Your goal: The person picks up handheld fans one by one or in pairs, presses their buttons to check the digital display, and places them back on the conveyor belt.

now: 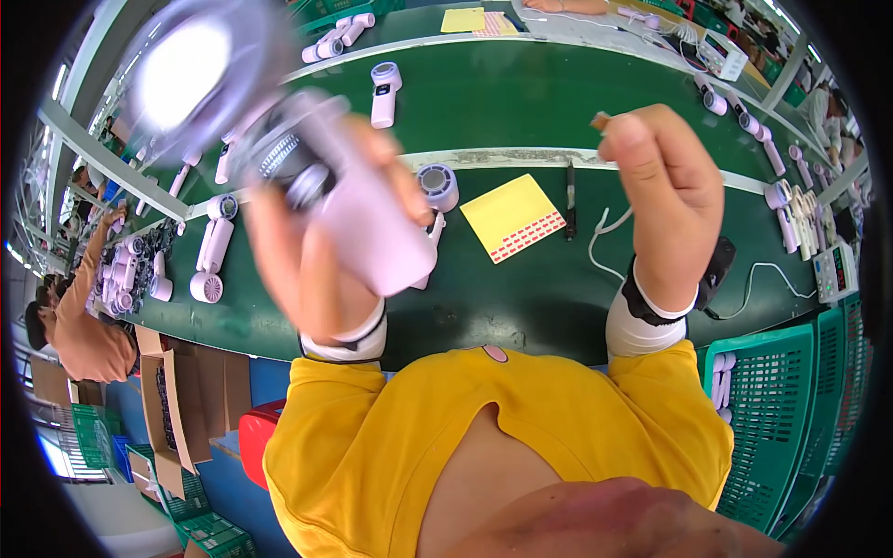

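Note:
My left hand point(312, 251) is wrapped round a lilac handheld fan point(372, 209), raised above the green bench and blurred by motion. A dark ribbed part point(290, 163) shows beside my fingers. Above it looms a smeared round lilac shape point(223, 84) with a bright white middle; it looks like the fan's head, though the blur hides the join. My right hand point(670, 186) is raised at the right, thumb and fingers pinched on a small brownish piece point(601, 121) too small to name. Behind the held fan, another lilac fan point(437, 186) lies on the bench, its handle partly hidden.
On the bench point(521, 93) lie a yellow sheet with red-and-white labels point(513, 219), a black pen point(570, 200) and a white cable point(595, 246). More fans point(214, 244) lie left. A meter point(834, 272) and green crates point(763, 418) stand right; cardboard boxes point(186, 400) are lower left. A co-worker point(88, 325) sits left.

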